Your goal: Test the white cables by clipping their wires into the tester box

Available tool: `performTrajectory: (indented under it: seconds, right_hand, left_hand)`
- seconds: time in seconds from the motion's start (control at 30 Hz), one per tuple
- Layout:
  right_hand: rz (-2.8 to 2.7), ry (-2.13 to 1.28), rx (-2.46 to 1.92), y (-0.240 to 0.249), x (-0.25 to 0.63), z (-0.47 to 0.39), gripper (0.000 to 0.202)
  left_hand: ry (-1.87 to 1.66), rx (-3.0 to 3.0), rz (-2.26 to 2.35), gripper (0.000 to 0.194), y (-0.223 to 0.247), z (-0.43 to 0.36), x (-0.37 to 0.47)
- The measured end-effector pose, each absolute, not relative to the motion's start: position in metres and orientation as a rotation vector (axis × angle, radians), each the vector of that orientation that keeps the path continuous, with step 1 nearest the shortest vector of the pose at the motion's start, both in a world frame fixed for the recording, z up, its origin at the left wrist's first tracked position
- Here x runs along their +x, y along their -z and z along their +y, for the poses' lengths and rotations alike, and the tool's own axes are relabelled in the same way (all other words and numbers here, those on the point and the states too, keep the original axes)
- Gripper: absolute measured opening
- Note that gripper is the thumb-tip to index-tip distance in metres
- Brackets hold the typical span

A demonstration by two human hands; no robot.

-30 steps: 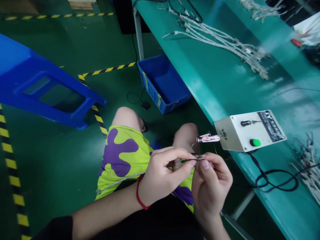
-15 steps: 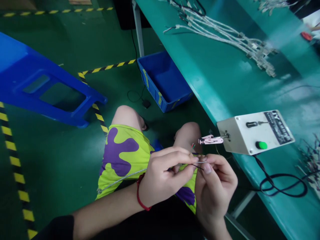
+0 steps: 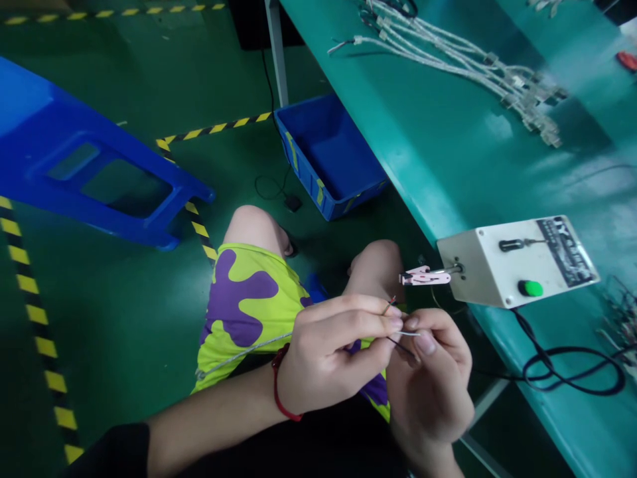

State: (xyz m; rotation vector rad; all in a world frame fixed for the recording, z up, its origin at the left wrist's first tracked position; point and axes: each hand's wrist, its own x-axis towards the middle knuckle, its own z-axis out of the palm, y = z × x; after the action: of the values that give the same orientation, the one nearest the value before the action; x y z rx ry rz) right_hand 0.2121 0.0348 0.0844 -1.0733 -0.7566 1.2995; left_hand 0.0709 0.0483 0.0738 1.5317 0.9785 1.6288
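My left hand (image 3: 343, 352), with a red cord bracelet (image 3: 279, 392) at the wrist, pinches the split end of a grey cable (image 3: 249, 350). The cable trails back across my lap. Thin wires fan out past those fingertips: a white wire (image 3: 409, 333), a black wire (image 3: 397, 343) and a reddish-brown one pointing up. My right hand (image 3: 438, 372) is closed, thumb and forefinger at the white wire's tip. Just above the hands, a pink clip (image 3: 425, 276) sits on the metal shaft of a white box (image 3: 512, 262) with a green knob.
A green-topped table (image 3: 448, 153) runs diagonally on the right, bearing a bundle of cables (image 3: 472, 73) and a looped black cord (image 3: 552, 372). Under its edge stands a blue bin (image 3: 338, 159). At left is a blue plastic stool (image 3: 94, 159), near striped floor tape (image 3: 30, 285).
The wires between my fingers have spread, with the white one now more apart from the others. My right fingertips have shifted slightly. The camera view has moved a little.
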Motion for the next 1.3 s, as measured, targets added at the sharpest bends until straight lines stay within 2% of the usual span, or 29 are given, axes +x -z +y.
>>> performTrajectory:
  seconds: [0.37,1.03,1.1,1.23,1.3]
  right_hand:
    - [-0.624,-1.337,-1.156,-0.088,0.206,0.035,0.006]
    - [-0.636,-1.376,-1.189,-0.078,0.205,0.042,0.006]
    - [-0.737,-1.319,-1.225,-0.068,0.208,0.046,0.012]
    - [-0.855,-1.088,-1.349,-0.049,0.219,0.059,0.036]
    - [-0.821,-1.094,-1.36,-0.045,0.222,0.066,0.047]
  left_hand:
    - [-1.534,1.345,1.014,0.026,-0.07,0.045,0.072]
    - [-1.447,1.011,1.014,0.006,-0.071,0.05,0.074]
    - [-1.442,0.968,1.09,0.001,-0.068,0.053,0.075]
    - [-1.407,0.901,1.204,0.004,-0.064,0.062,0.076]
    - [-1.393,0.893,1.22,0.002,-0.064,0.066,0.077]
